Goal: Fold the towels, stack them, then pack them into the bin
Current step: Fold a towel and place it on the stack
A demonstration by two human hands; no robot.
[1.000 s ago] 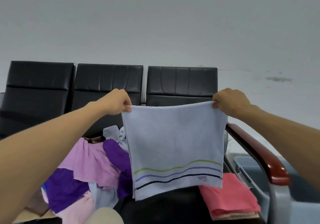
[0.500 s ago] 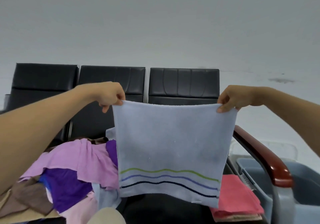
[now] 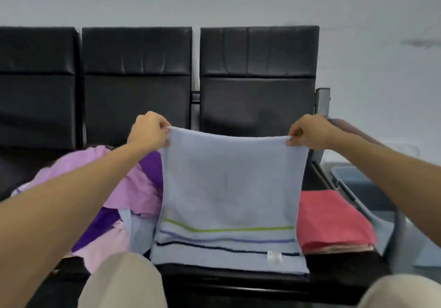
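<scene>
In the head view, the left hand point(image 3: 149, 130) pinches the upper left corner of a light blue towel point(image 3: 229, 188). The thumb and curled fingers are closed tight on the cloth. The right hand point(image 3: 310, 132) pinches the upper right corner in the same way, with the fingertips together on the hem. The two hands are well apart, so the top edge runs between them with only a slight sag.

The towel hangs flat in front of the right-hand seat of a black bench point(image 3: 257, 69). Its bottom edge rests on the seat cushion point(image 3: 238, 281). A green stripe, a violet-blue stripe and a dark stripe cross its lower part, and a small white label point(image 3: 274, 257) sits near the bottom edge.

To the left, a loose pile of pink and purple towels point(image 3: 114, 188) lies on the middle seat, partly behind the left forearm and touching the side of the hanging towel. To the right, a folded red towel point(image 3: 334, 217) lies on the same seat as the blue towel, just beside it, on top of a paler folded one. A grey-blue bin point(image 3: 346, 174) stands beyond the end of the bench, partly hidden by the right forearm. The person's knees point(image 3: 124, 281), in beige trousers, show at the bottom.
</scene>
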